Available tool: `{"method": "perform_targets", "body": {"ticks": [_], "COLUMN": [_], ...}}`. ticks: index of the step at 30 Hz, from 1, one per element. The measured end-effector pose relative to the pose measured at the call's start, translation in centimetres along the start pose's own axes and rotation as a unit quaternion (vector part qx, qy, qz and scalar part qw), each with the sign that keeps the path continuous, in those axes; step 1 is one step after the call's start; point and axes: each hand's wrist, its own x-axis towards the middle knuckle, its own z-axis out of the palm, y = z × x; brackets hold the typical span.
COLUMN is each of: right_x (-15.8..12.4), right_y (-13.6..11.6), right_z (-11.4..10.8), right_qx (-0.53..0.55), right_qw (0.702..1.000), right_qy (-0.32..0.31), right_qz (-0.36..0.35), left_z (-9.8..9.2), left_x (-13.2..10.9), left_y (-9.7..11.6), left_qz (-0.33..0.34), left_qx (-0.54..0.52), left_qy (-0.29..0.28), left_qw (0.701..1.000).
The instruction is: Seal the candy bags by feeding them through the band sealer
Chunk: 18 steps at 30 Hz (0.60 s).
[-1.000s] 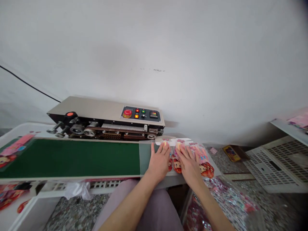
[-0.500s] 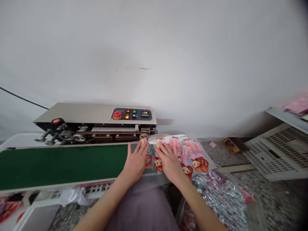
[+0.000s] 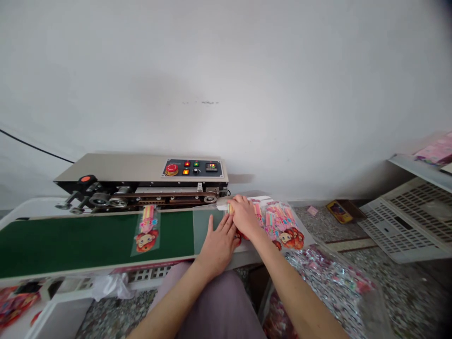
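Note:
My left hand (image 3: 219,244) lies flat with its fingers stretched over a printed clear packet, beside the plastic sheet at the belt's right end. Just above it, my right hand (image 3: 244,217) has its fingers curled down at the top of that packet, which is mostly hidden under both hands. To the right lies a pile of similar packets (image 3: 291,238), with pastel sticks and a red-haired cartoon figure. A single packet (image 3: 146,235) rests on the green conveyor belt (image 3: 88,240), its top edge at the sealing machine (image 3: 141,169).
A large clear bag of shiny wrapped things (image 3: 328,287) stands at the lower right. Behind it are a white plastic crate (image 3: 406,226) and a small open box (image 3: 341,212) on the floor. A white bin (image 3: 60,310) sits below the belt at left.
One packet has travelled left along the belt, away from my left hand. My left hand has shifted right to the following packet; my right hand has curled its fingers at that packet's top.

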Motion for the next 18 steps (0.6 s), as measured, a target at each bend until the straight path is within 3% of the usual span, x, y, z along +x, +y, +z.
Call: {"method": "perform_targets", "body": {"ticks": [5,10,12,15,18], "right_x": [-0.1,-5.8,-7.9,-9.5,-9.0], "right_y": [0.7,3.8,4.5,3.9,2.0], "right_z": [-1.1,-1.2,-0.4,1.1,1.9], "right_qx": [-0.005,-0.085,-0.129,-0.154,-0.138], "right_qw": [1.0,0.991,0.983,0.981,0.985], "right_qy": [-0.009,0.099,0.108,0.087,0.077], "right_qz": [-0.012,0.039,0.071,0.082,0.067], "left_z": [0.4,0.5,0.4,-0.1,-0.7], "left_x": [-0.4,-0.5,-0.7,-1.4,-2.6], "left_y": [-0.5,-1.0,-1.3,-2.1,-3.4], "left_qz": [0.004,-0.007,-0.009,-0.015,-0.021], "left_qx": [0.001,0.004,0.003,0.012,0.037], "left_qy": [0.015,0.026,0.029,0.03,0.024], "left_qw": [1.0,1.0,1.0,0.999,0.999]}}
